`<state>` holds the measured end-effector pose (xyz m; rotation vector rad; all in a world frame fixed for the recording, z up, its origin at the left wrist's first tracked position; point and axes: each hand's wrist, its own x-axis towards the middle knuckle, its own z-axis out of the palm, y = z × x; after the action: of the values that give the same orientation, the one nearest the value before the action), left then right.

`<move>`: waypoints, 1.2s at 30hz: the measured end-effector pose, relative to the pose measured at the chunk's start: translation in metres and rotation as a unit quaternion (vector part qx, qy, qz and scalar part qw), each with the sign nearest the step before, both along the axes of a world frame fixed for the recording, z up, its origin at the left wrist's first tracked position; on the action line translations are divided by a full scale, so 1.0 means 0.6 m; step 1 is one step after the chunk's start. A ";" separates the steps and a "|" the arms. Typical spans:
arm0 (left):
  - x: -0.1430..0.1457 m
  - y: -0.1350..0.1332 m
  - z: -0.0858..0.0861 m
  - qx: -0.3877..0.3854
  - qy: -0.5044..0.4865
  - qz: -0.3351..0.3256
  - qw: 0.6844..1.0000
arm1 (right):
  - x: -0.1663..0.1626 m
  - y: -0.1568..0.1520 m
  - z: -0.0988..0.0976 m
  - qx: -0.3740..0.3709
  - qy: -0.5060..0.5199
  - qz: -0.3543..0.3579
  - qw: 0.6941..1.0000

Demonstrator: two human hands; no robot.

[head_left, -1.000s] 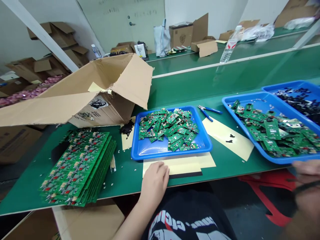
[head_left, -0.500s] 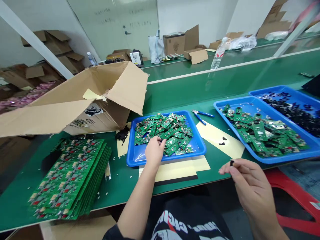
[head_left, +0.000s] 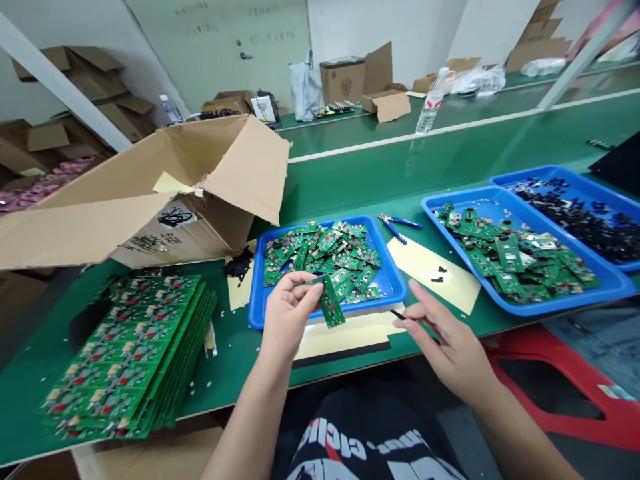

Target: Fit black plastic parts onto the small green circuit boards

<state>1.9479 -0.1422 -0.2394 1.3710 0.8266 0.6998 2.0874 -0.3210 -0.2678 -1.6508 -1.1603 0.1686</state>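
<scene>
My left hand (head_left: pixel 286 313) pinches a small green circuit board (head_left: pixel 330 303) just in front of a blue tray (head_left: pixel 260 310) heaped with the same small boards. My right hand (head_left: pixel 445 340) is to the right of it, thumb and finger closed on a small black piece (head_left: pixel 397 315) pointed toward the board. Both hands hover over yellow backing sheets (head_left: pixel 345 337) at the bench's near edge.
A stack of large green board panels (head_left: pixel 133 350) lies at the left. An open cardboard box (head_left: pixel 165 193) stands behind it. Blue-handled cutters (head_left: pixel 397 225) lie past the tray. Two more blue trays (head_left: pixel 530 303) hold boards and black parts (head_left: pixel 590 220). A red stool (head_left: pixel 560 393) is below.
My left hand moved from the yellow sheet into the tray and lifted one small board out. My right hand came in from the right with a black piece toward the board.
</scene>
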 end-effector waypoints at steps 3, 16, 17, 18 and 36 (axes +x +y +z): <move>-0.005 -0.035 0.018 -0.114 -0.012 -0.056 0.992 | -0.003 0.022 0.033 -0.012 -0.038 0.029 0.999; -0.010 -0.073 0.043 -0.141 -0.007 -0.105 0.984 | -0.020 0.058 0.077 -0.016 -0.141 0.108 0.984; -0.010 -0.073 0.044 -0.139 -0.006 -0.106 0.985 | -0.020 0.059 0.077 -0.016 -0.142 0.107 0.984; -0.010 -0.074 0.045 -0.138 -0.006 -0.107 0.985 | -0.020 0.059 0.077 -0.017 -0.141 0.107 0.984; 0.000 -0.077 0.027 -0.055 -0.016 -0.073 0.996 | -0.020 0.063 0.072 0.004 -0.217 0.077 0.973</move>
<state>1.9478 -0.1887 -0.2234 1.3036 0.7208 0.5529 2.0753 -0.2830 -0.2246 -1.6350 -1.6170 -0.1076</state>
